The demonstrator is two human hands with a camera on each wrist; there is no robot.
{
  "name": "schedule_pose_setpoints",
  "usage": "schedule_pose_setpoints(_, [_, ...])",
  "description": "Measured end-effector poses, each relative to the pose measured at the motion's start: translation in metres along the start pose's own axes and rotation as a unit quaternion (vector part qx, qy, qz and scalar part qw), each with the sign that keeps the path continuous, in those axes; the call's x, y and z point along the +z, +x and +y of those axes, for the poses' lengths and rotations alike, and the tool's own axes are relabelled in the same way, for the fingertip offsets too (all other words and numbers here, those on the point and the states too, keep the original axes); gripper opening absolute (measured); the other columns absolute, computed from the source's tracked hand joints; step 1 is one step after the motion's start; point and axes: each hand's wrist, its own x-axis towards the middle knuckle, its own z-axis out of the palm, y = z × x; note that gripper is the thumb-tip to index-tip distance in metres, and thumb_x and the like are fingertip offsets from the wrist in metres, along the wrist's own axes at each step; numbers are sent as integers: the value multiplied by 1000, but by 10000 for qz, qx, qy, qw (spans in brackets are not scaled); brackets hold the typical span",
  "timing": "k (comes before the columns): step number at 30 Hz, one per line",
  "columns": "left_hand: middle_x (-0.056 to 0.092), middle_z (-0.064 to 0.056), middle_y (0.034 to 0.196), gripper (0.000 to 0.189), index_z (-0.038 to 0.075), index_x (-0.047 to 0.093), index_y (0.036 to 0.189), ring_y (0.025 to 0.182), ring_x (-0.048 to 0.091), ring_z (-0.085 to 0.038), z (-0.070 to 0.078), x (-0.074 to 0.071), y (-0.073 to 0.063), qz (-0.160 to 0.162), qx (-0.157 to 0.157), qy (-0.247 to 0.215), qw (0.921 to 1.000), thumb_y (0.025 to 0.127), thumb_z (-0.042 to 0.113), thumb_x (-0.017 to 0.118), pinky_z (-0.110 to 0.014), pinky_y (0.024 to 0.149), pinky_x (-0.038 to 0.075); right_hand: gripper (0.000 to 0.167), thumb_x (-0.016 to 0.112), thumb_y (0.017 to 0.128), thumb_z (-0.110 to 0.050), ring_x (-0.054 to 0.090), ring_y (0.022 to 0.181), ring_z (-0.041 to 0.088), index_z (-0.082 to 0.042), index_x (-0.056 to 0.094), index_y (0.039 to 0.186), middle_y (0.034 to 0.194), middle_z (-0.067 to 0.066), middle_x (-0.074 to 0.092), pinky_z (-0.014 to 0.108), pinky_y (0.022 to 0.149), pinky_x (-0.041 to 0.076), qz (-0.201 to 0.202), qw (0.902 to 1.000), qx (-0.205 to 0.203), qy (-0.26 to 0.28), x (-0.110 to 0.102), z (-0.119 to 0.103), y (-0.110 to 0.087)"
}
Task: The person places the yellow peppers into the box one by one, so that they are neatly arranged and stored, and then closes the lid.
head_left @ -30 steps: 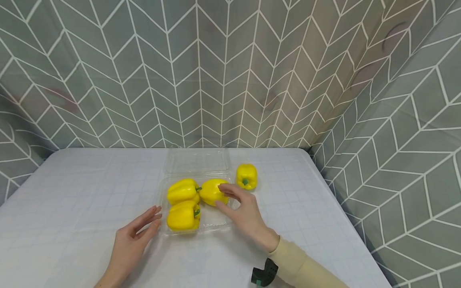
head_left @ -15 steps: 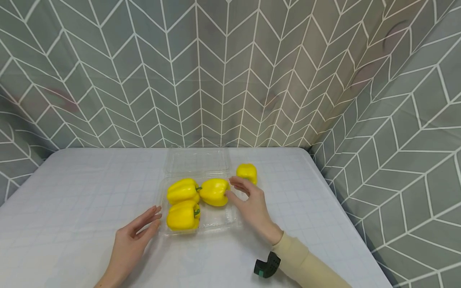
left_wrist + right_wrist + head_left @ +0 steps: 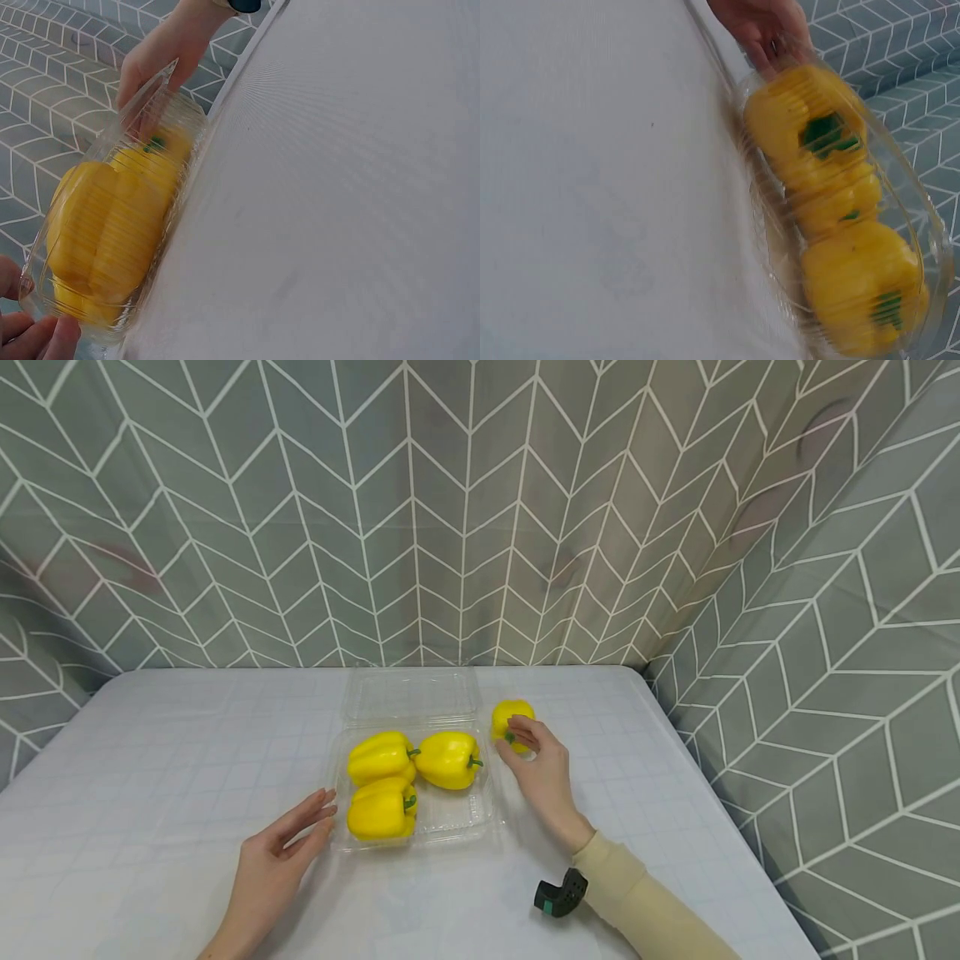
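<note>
A clear plastic clamshell container [image 3: 450, 817] lies open on the table. Three yellow bell peppers with green stems sit in its base: one at the back left [image 3: 378, 758], one at the front left [image 3: 378, 812] and one at the back right [image 3: 447, 760]. Outside, beyond the right rim, is another yellow bell pepper [image 3: 503, 715]. My right hand [image 3: 547, 777] reaches over that pepper, fingers loosely curved and thumb apart, partly covering it. At the container's left side rests my left hand [image 3: 272, 864], its relaxed fingertips [image 3: 64, 330] right at the rim.
The transparent lid [image 3: 412, 697] folds back toward the table's far edge. A patterned grey curtain [image 3: 465, 527] stands behind the white-covered table [image 3: 187, 752] and along its right side. A black strap device [image 3: 561, 893] hangs by the right sleeve [image 3: 645, 893].
My right hand has left the back right pepper in the container and moved right and away from me to the pepper outside. My left hand has stayed in place.
</note>
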Motion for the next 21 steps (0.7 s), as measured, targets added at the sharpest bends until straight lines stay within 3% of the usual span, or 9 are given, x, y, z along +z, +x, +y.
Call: schedule_pose_setpoints(21, [64, -13, 134, 45, 4, 57, 139, 106, 64, 8, 0, 1, 0, 19, -64, 105, 9999, 97, 15, 68, -11, 84, 55, 37, 75, 88, -9, 64, 108, 28, 3, 64, 121, 118, 15, 67, 38, 98, 55, 752, 9963, -212, -351, -7, 20, 11])
